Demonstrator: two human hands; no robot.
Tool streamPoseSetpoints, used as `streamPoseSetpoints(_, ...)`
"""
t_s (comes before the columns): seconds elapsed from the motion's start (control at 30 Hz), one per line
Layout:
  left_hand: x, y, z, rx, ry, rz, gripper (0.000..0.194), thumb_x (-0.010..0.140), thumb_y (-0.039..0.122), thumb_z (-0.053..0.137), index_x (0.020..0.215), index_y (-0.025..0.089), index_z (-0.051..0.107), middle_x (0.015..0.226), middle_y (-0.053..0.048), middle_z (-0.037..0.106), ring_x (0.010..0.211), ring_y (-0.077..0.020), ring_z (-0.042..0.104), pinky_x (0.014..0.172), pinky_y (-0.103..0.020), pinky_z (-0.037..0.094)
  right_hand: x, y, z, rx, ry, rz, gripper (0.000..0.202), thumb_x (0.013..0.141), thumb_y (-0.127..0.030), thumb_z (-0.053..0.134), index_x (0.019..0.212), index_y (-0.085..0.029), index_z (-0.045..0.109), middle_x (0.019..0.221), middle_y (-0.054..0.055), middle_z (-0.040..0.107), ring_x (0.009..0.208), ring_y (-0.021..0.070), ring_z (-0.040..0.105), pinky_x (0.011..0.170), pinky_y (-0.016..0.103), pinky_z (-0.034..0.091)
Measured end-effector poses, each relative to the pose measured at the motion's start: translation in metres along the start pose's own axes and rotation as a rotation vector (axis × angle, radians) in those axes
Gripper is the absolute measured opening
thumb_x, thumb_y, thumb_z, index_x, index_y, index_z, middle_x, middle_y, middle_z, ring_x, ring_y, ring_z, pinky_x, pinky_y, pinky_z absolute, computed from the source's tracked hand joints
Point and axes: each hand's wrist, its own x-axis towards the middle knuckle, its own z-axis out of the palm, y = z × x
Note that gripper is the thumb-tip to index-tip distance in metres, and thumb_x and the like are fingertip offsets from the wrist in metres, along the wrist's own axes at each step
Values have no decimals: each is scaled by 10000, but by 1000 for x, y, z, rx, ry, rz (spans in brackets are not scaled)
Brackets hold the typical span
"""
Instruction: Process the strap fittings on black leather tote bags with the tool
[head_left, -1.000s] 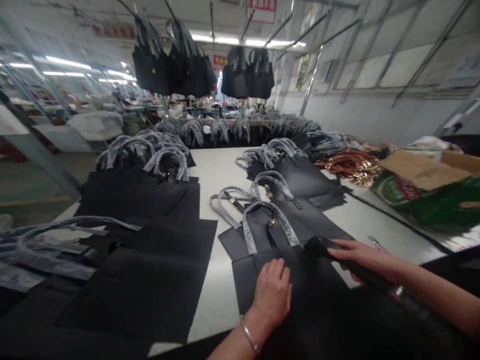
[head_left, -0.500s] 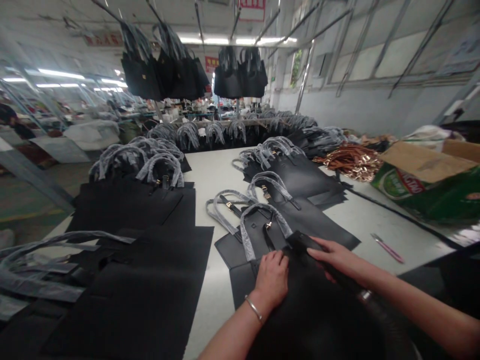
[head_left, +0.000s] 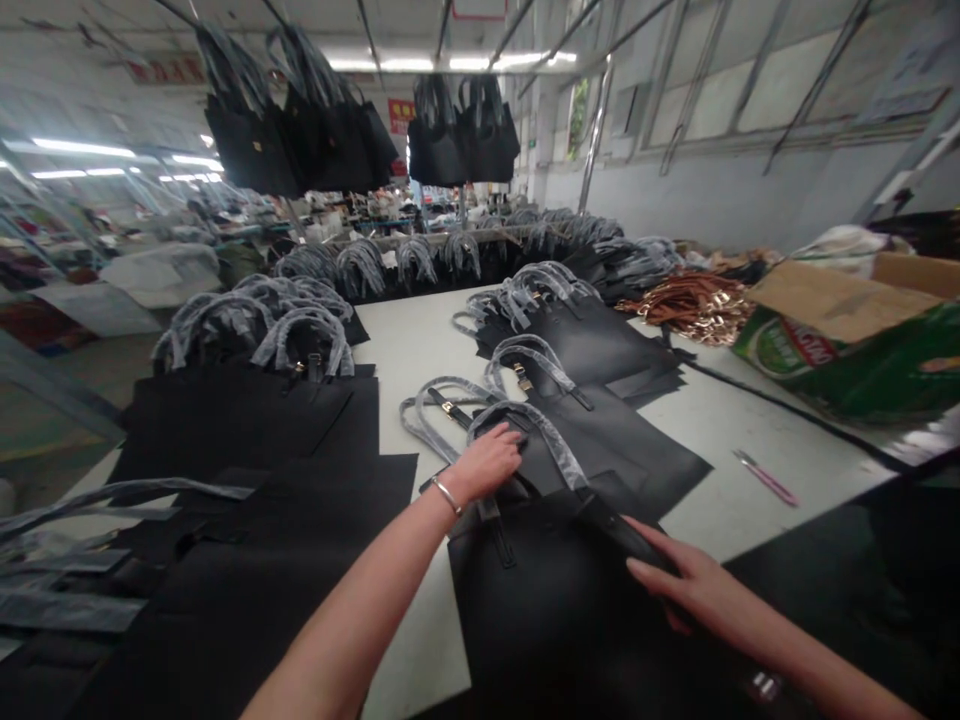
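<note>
My left hand (head_left: 491, 462), with a silver bangle on its wrist, reaches over the top edge of a black bag panel (head_left: 540, 610). Its fingers are closed at a short black strap (head_left: 519, 486); the strap's end and its buckle are hidden under them. A handle wrapped in clear plastic (head_left: 555, 440) arches from the panel beside this hand. Lower right, my right hand (head_left: 675, 575) wraps round a long black hand-held tool (head_left: 611, 520) that lies over the panel. Its tip blends into the black panel, so its kind is unclear.
More black panels with plastic-wrapped handles lie behind (head_left: 622, 440) and in stacks to the left (head_left: 247, 420). Pink-handled snips (head_left: 766, 478) rest on the table at right. Brown straps (head_left: 694, 305) and a green carton (head_left: 847, 340) stand beyond. Finished black bags (head_left: 255, 140) hang overhead.
My left hand has moved forward and left, from the panel's top edge onto the strap. My right hand with the tool has shifted slightly down. The view has turned slightly right.
</note>
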Motion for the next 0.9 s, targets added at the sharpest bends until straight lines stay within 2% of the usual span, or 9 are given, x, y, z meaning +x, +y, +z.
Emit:
streamPoseSetpoints(0.13, -26, 5, -30, -98, -108, -82, 166, 790, 352, 696, 715, 208, 663, 655, -7, 621, 744, -197, 572, 1056, -429, 275, 4, 1, -3, 19, 39, 7, 752, 835, -518, 564, 1474, -216, 307, 667, -37, 564, 446, 131, 564, 413, 227, 449)
streamPoseSetpoints(0.27, -54, 41, -39, -357, -178, -248, 251, 816, 393, 625, 663, 199, 670, 520, 15, 545, 545, -145, 502, 751, -298, 425, 3, -4, 0, -29, 59, 9, 724, 851, -495, 557, 1473, -218, 310, 703, -13, 607, 450, 140, 573, 413, 234, 456)
streamPoseSetpoints(0.33, -64, 62, -40, -465, -132, -260, 272, 829, 400, 610, 653, 201, 668, 516, 18, 541, 559, -137, 504, 740, -282, 416, 1, -7, 4, -86, 61, -10, 696, 867, -491, 546, 1466, -215, 325, 729, 5, 641, 463, 147, 586, 437, 242, 472)
streamPoseSetpoints(0.47, -72, 92, -46, -526, 68, -181, 259, 849, 412, 598, 705, 211, 673, 680, -19, 632, 872, -199, 579, 1006, -392, 319, -2, -10, 9, -171, 71, -22, 674, 877, -483, 543, 1465, -236, 328, 798, 27, 686, 473, 159, 606, 457, 255, 490)
streamPoseSetpoints(0.53, -72, 102, -46, -663, 65, -254, 278, 873, 417, 549, 741, 198, 659, 726, -33, 647, 876, -203, 589, 950, -384, 377, -1, -10, 10, -181, 77, -28, 678, 874, -489, 542, 1466, -244, 324, 858, 38, 696, 476, 163, 611, 457, 265, 499)
streamPoseSetpoints(0.6, -71, 114, -37, -972, 15, -473, 337, 897, 449, 465, 763, 179, 615, 645, -23, 617, 670, -164, 582, 715, -304, 455, 1, -9, 11, -181, 85, -39, 685, 869, -505, 540, 1465, -241, 328, 915, 49, 699, 487, 170, 618, 467, 276, 510)
streamPoseSetpoints(0.67, -71, 128, -20, -1374, 48, -739, 366, 896, 493, 410, 812, 170, 560, 568, 5, 566, 484, -120, 490, 502, -231, 382, 2, -8, 14, -189, 102, -49, 692, 863, -515, 542, 1463, -237, 338, 926, 52, 701, 499, 175, 622, 480, 282, 517)
streamPoseSetpoints(0.77, -70, 151, 14, -1824, 334, -963, 383, 835, 523, 495, 897, 146, 515, 637, -17, 592, 458, -91, 441, 425, -194, 297, -4, -9, 19, -192, 81, -76, 704, 864, -519, 539, 1470, -230, 327, 822, 29, 692, 501, 179, 616, 484, 277, 509)
streamPoseSetpoints(0.9, -67, 172, 44, -2091, 624, -1018, 392, 768, 421, 627, 965, 98, 523, 770, -85, 638, 551, -88, 497, 481, -189, 352, -23, -18, 26, -133, -69, -146, 734, 858, -532, 549, 1480, -222, 313, 707, -11, 641, 498, 159, 581, 456, 239, 454)
